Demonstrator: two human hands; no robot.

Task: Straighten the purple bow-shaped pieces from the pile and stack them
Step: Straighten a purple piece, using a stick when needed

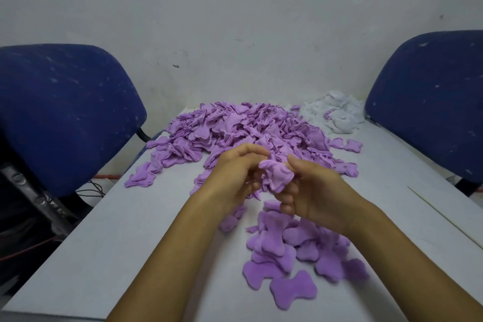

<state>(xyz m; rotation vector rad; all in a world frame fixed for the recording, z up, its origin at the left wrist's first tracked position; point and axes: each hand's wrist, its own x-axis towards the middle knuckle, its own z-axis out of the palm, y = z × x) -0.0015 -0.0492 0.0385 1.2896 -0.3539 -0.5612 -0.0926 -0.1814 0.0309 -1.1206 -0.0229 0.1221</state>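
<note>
Crumpled purple piece point(277, 178) held up, purple pile point(243, 128) behind

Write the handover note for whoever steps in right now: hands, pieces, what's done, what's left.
Left hand and right hand: both grip one crumpled purple piece above the table, not yet flat.
Big pile of purple pieces: far middle of the table, white scraps at its right.
Done: a loose batch of flattened pieces lies near, under the right wrist, overlapping rather than squarely stacked.
Left: flatten the held piece, add it, work through the pile.
</note>
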